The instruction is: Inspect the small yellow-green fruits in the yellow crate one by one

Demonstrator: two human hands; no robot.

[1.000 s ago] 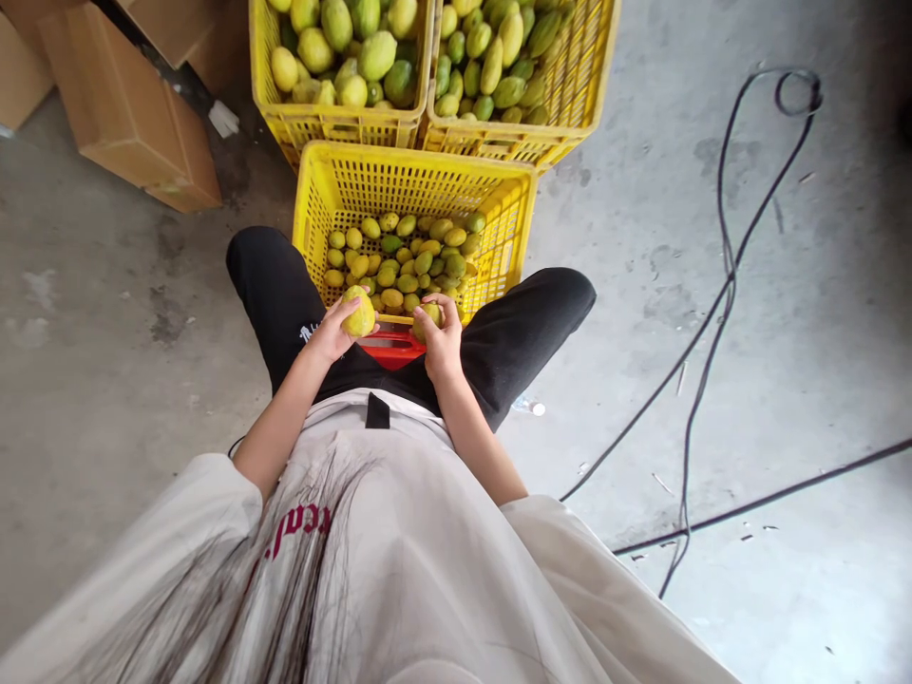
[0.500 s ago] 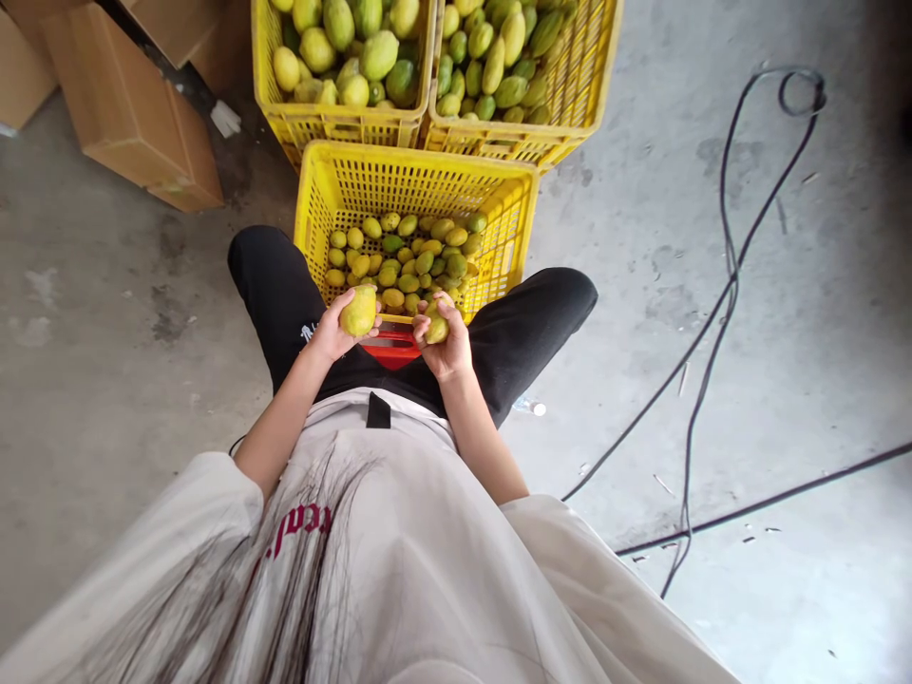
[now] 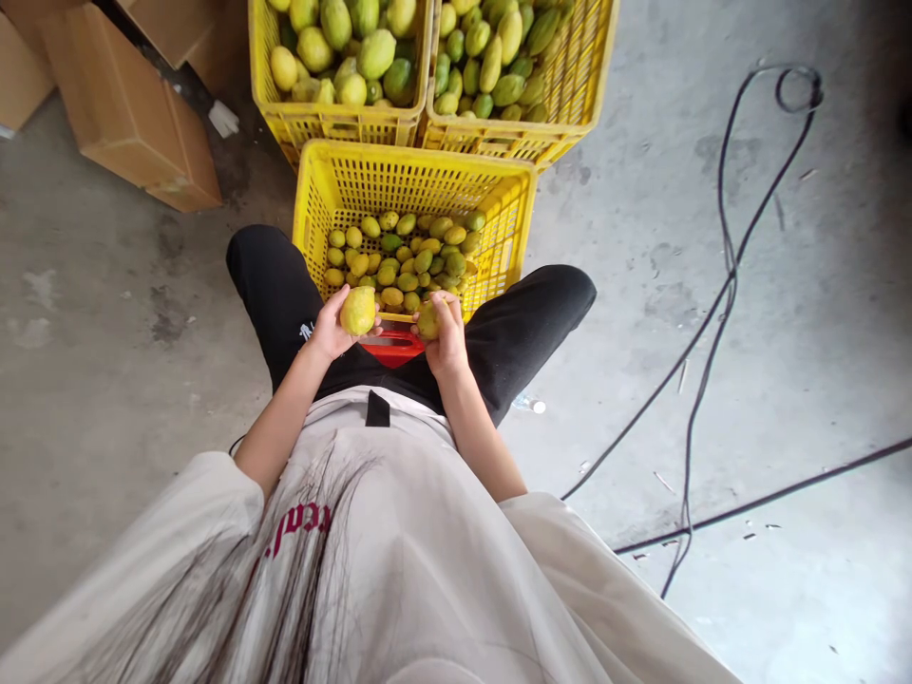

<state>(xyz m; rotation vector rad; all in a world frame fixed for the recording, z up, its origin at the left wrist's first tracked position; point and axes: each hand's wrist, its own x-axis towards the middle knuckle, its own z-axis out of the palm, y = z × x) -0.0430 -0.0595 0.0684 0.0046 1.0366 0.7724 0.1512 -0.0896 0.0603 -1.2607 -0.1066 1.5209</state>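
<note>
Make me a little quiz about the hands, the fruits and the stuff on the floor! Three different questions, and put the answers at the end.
1. True or false: the bare left hand holds a plump yellow fruit, and the bare right hand holds a yellow-green fruit.

2. What lies looped on the grey concrete floor?
A) a blue bucket
B) a long black cable
C) a wooden ladder

3. Fill the gap: the small oval green and yellow fruits lie in a slotted plastic crate coloured ____.

Key: 1. true; 2. B; 3. yellow
</note>
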